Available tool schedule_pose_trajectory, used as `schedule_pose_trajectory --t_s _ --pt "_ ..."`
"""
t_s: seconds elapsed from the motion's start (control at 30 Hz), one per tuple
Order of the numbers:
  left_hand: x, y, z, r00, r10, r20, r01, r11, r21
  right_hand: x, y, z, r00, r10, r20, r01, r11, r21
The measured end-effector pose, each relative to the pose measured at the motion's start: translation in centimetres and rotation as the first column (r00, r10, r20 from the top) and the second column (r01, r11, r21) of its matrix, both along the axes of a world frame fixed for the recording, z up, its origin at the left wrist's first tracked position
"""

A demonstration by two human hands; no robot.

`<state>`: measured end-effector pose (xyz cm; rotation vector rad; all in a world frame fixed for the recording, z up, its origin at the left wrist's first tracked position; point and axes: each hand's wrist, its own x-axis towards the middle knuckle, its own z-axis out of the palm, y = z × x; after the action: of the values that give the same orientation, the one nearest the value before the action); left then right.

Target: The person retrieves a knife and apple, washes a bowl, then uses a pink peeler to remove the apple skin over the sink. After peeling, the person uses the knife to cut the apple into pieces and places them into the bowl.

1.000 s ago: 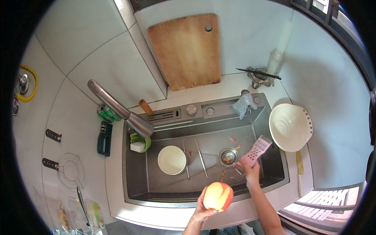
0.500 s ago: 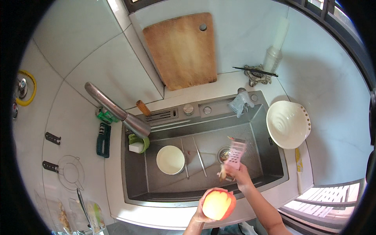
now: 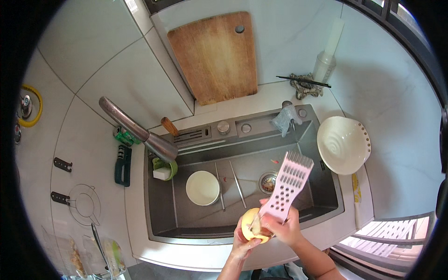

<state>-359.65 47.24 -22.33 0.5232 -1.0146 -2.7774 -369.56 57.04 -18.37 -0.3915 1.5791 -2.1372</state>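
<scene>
Low in front of the sink, my left hand [image 3: 240, 242] is closed round a partly peeled apple [image 3: 250, 220], whose pale yellow flesh faces up. A pink grater with a peeler end [image 3: 288, 184] is gripped in my right hand [image 3: 285, 229], its slotted head pointing up and away. The handle end meets the apple, and a strip of peel [image 3: 255, 228] shows there between my hands. My right fingers partly hide the far side of the apple. Beyond the grater, the drain [image 3: 267, 182] holds bits of peel.
The grey sink [image 3: 196, 233] contains a white bowl [image 3: 203, 188] and two thin metal rods [image 3: 237, 184]. The faucet [image 3: 140, 133] leans over its left side. A cream colander [image 3: 343, 145] and a yellow-sheathed knife [image 3: 357, 196] lie right. A cutting board [image 3: 214, 58] stands behind.
My right hand has brought the grater from over the drain back to the apple. The left hand has turned the apple, so less red skin shows.
</scene>
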Motion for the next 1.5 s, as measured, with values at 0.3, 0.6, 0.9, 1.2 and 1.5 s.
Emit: schedule_pose_trajectory --t_s 0.3,0.6,0.9,1.2,1.5 --pt "1.1 0.2 -0.9 0.989 -0.114 -0.098 0.125 0.986 0.114 -4.6 0.7 -7.9 0.886 -0.391 0.248 0.284 0.882 0.376" --pt "0.8 -0.4 -2.0 0.990 -0.133 -0.044 0.138 0.980 0.141 -1.3 0.4 1.7 0.967 0.087 0.238 -0.076 0.996 -0.054" --pt "1.1 -0.1 -2.4 0.971 -0.174 -0.163 0.192 0.976 0.103 -4.2 1.0 -5.0 0.800 -0.202 0.565 0.251 0.968 -0.009" --pt "0.4 0.3 -0.2 0.997 -0.083 -0.004 0.083 0.994 0.071 -0.3 0.5 1.2 0.998 -0.010 0.064 0.018 0.990 -0.138" --pt "0.6 -0.2 -0.4 0.969 -0.209 -0.130 0.223 0.969 0.104 -2.7 0.5 -3.5 0.907 0.072 0.416 -0.018 0.991 -0.132"
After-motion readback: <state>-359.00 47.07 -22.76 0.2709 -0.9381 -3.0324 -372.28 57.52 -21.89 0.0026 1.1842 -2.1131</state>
